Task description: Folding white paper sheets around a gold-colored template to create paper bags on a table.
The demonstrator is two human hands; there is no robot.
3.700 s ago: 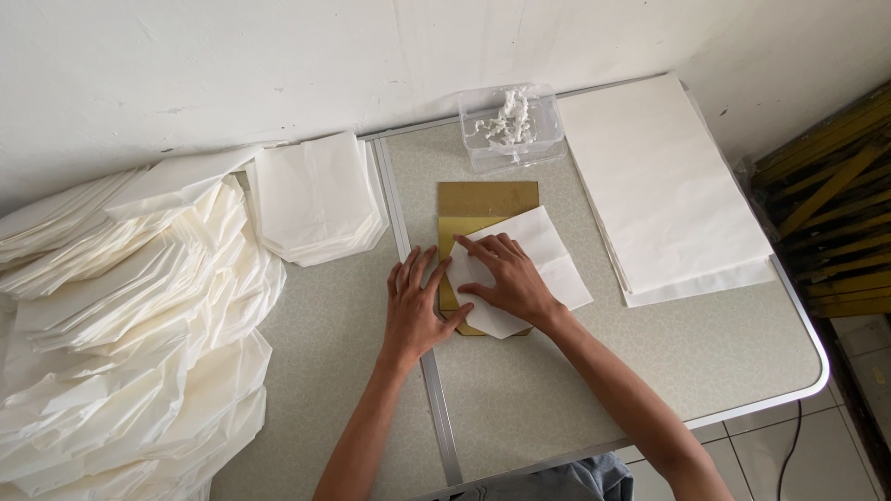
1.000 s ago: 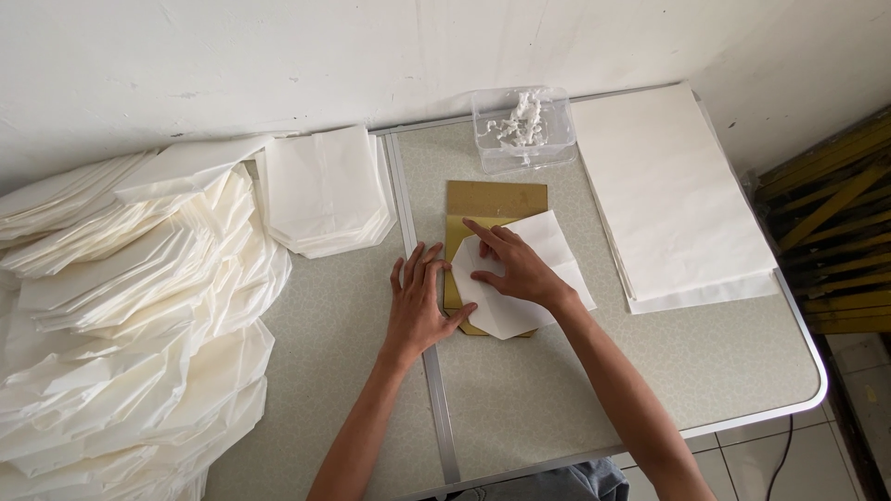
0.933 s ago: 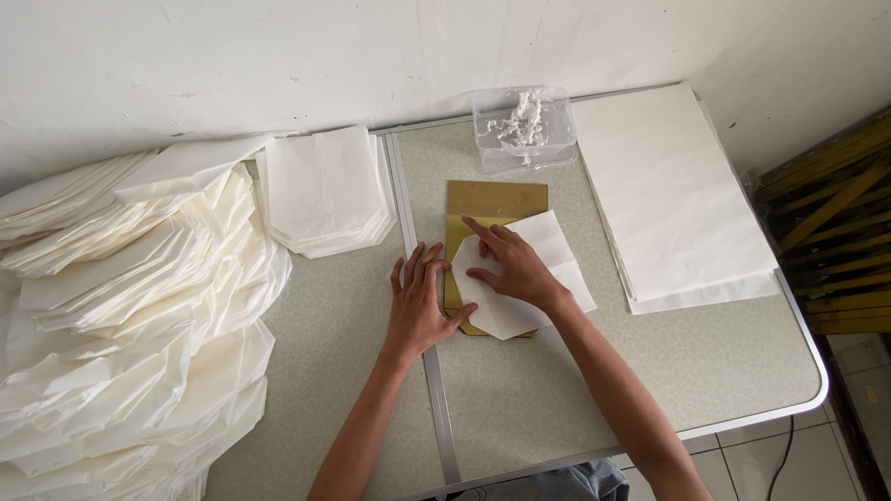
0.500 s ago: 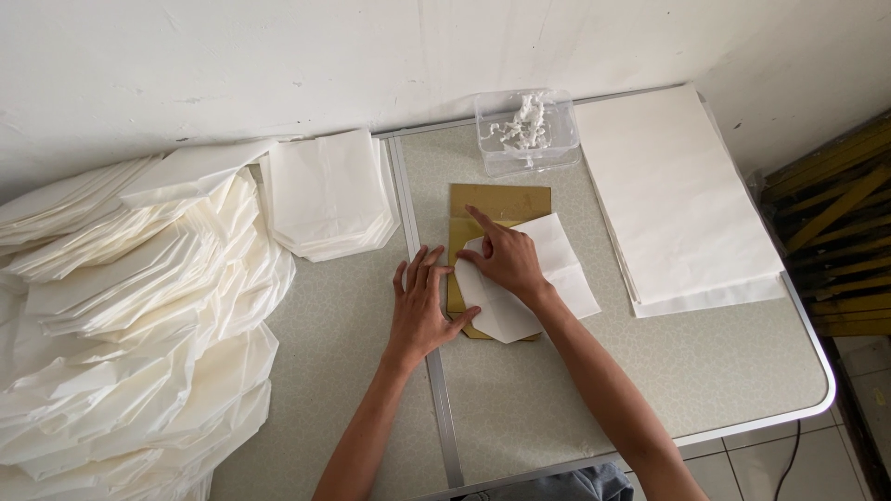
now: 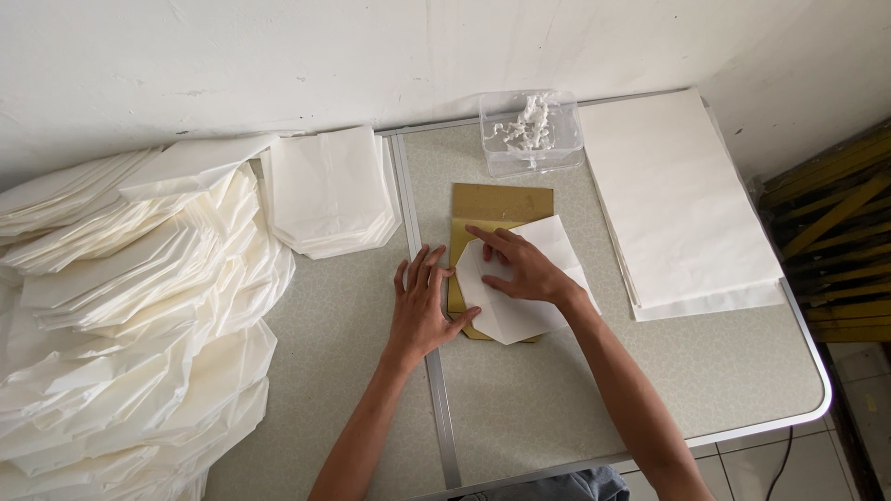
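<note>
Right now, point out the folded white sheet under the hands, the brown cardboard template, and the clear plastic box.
folded white sheet (image 5: pixel 520 315), head view, lower bare part.
brown cardboard template (image 5: pixel 501 199), head view, uncovered top part.
clear plastic box (image 5: pixel 531 134), head view, its front wall.

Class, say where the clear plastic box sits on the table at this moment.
In the head view the clear plastic box stands at the table's far edge by the wall, just beyond the brown template and left of the flat paper stack.
</note>
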